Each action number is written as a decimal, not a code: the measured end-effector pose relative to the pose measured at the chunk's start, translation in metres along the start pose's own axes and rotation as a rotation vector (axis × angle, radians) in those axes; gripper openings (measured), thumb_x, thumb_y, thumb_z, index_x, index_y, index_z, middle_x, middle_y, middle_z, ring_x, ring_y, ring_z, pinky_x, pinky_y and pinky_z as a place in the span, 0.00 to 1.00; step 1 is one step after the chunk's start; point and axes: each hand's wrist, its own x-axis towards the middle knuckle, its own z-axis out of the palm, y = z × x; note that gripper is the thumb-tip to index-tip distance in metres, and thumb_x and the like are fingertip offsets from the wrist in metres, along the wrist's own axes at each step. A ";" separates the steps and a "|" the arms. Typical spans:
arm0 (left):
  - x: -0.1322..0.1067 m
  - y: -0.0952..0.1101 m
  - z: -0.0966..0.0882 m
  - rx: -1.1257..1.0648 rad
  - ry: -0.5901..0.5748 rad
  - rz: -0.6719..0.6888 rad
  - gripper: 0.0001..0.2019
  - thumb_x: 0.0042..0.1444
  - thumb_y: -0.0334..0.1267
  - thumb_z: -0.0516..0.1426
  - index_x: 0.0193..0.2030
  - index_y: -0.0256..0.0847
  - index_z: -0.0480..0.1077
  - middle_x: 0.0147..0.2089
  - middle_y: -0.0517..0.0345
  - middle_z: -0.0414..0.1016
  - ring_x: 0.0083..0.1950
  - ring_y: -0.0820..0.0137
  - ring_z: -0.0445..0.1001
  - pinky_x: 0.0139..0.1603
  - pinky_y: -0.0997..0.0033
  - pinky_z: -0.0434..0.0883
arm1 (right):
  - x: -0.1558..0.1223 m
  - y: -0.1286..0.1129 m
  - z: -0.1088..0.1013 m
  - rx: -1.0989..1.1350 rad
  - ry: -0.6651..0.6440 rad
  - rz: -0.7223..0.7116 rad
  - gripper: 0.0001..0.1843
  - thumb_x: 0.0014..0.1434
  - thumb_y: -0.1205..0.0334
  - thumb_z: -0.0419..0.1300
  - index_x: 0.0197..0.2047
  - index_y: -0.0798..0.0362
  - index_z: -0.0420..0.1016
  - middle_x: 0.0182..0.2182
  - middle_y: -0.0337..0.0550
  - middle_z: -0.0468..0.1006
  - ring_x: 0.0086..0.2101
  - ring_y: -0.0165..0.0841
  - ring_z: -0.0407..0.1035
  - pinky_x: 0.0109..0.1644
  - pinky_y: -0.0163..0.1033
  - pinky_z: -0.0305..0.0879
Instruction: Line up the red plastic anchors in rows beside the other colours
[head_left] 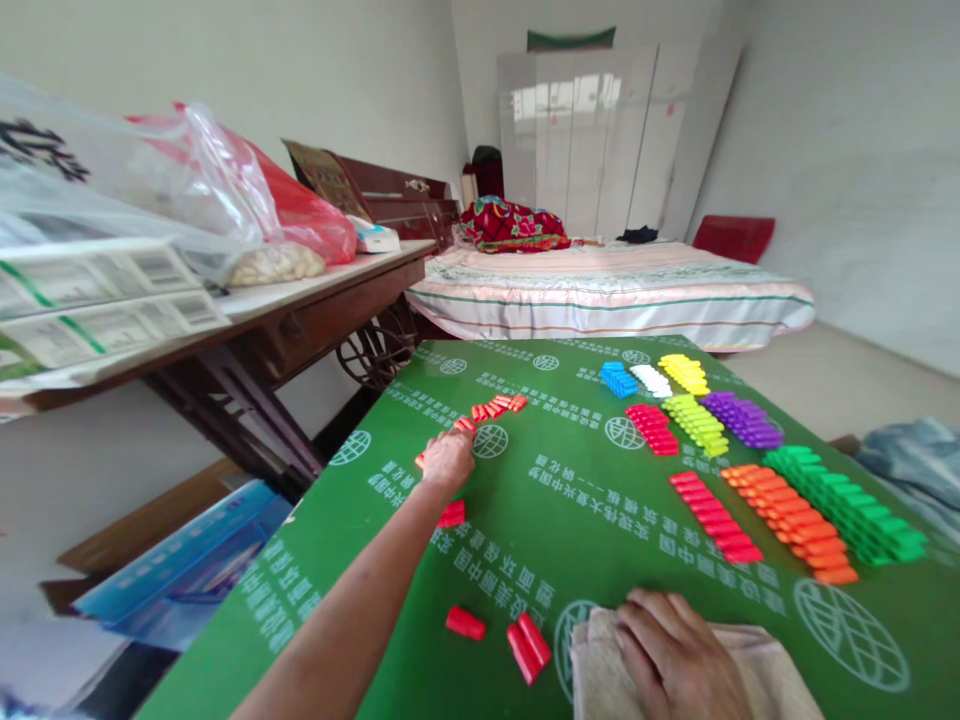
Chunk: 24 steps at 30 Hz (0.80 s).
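Green tabletop (pixel 570 560), printed with white globes (pixel 491 441)! Red pieces (pixel 465 623) towards the near edge, green pieces (pixel 847 505) lining the right edge beside orange pieces (pixel 791 520), and yellow pieces (pixel 682 373) by the far right corner, next to white pieces (pixel 651 380)!

Soft light glares off the wardrobe (pixel 551 150); picture edges stretch, lower-left corner seemingly blurred.

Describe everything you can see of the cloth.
The cloth is pale beige and looks like soft fabric, with what seem to be folded layers at its left side. It lies on the near part of the green tabletop, its lower part cut off by the picture's edge. The right hand rests over it, hiding its middle; whether the fingers grip it is unclear.
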 end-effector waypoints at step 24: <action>-0.200 0.112 -0.023 -0.816 -0.013 0.357 0.13 0.48 0.23 0.51 0.37 0.42 0.71 0.34 0.61 0.74 0.36 0.71 0.72 0.37 0.75 0.68 | 0.029 -0.035 -0.025 0.080 0.074 0.047 0.16 0.63 0.71 0.45 0.47 0.55 0.72 0.33 0.47 0.79 0.32 0.35 0.74 0.36 0.39 0.72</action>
